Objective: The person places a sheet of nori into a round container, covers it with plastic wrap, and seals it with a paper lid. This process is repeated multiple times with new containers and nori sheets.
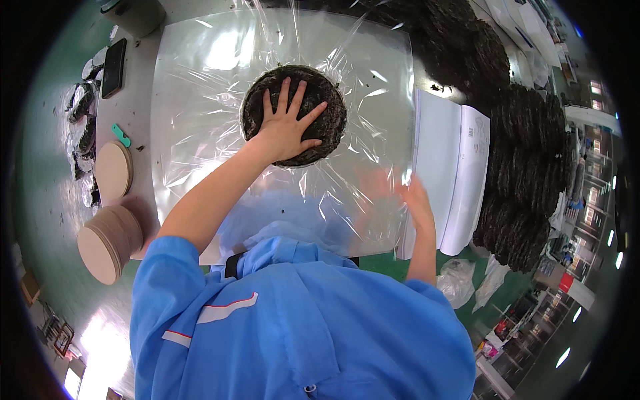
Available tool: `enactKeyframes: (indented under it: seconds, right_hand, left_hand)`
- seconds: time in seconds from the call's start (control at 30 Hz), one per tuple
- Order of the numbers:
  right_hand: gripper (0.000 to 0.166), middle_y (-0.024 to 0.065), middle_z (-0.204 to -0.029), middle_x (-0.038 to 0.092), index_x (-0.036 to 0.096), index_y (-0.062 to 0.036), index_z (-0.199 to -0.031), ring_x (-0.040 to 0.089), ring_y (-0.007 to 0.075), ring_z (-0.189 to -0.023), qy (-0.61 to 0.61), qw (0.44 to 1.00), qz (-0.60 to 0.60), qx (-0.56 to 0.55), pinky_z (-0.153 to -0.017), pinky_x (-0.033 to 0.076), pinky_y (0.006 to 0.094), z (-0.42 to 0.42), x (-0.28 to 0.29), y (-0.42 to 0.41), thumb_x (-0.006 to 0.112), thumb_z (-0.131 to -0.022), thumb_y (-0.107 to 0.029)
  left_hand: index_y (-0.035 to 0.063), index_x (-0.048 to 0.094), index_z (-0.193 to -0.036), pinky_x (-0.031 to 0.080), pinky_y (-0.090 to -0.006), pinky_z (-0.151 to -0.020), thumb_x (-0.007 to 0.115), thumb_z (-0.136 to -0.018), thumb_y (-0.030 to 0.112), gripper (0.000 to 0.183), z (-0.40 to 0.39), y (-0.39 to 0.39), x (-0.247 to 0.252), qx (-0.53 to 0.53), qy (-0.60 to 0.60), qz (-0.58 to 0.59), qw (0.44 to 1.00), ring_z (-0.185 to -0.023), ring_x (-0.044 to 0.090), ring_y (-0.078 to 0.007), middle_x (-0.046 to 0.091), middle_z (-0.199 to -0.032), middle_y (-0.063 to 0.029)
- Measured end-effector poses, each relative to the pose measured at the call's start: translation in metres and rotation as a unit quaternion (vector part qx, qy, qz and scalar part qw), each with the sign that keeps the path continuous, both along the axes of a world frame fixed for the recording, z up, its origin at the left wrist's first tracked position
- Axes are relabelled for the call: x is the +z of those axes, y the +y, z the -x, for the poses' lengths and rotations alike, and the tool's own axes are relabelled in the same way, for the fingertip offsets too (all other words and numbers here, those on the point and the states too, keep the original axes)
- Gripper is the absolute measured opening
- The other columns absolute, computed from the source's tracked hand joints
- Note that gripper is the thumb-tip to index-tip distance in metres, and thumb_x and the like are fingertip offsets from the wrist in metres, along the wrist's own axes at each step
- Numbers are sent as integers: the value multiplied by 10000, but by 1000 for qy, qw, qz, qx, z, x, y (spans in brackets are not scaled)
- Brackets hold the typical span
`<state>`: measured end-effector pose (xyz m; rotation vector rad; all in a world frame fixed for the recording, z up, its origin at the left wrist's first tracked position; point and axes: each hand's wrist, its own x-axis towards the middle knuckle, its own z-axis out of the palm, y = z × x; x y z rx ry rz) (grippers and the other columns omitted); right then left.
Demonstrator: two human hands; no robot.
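A round, dark stack of what looks like dried seaweed sheets point(327, 125) lies on clear plastic film point(210, 130) over a pale sheet on the table. My left hand point(285, 127) rests flat on the stack with its fingers spread, holding nothing. Radiating creases run through the film around the stack. To the right and nearer my body, my right hand point(415, 197) is at the film's right edge. Its fingers are blurred, so whether they pinch the film cannot be told.
Printed plastic packaging point(470, 165) lies on the right beside piled dark seaweed sheets point(525, 165). Along the left are a phone point(114, 68), a small green cutter point(121, 135), round tan discs point(112, 170), a taller disc stack point(102, 250) and a grey container point(135, 17).
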<state>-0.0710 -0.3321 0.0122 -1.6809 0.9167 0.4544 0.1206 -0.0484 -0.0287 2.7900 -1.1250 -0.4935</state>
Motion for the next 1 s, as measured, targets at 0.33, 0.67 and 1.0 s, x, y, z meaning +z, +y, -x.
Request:
enactKeyframes:
  seconds: [0.33,0.67,1.0]
  right_hand:
    - [593,189,-1506,317,533,13,-1240,438,345,-1299,-275,900,-193,277,-1004,441,436,-9,23,57,762,-789,-298]
    - [1033,214,-1449,367,77,-14,-1504,396,405,-1281,-536,763,217,290,-1117,254,495,-177,-23,125,654,-650,56]
    - [326,1,-975,600,692,-108,-945,544,231,-1000,-330,703,443,448,-997,330,540,-171,-28,135,666,-628,-39]
  left_hand:
    - [350,144,-1526,38,-728,-1059,477,-887,622,770,-1,2,2,-10,15,-5,1000,-1426,-121,-477,-56,-1578,-218]
    - [287,229,-1522,17,-737,-1050,464,-878,567,740,5,7,-10,-17,-44,43,998,-1433,-92,-481,3,-1585,-218]
    - [53,461,-1352,321,-435,-1097,554,-905,159,469,50,93,95,-13,51,173,984,-1312,422,-357,580,-1263,-165]
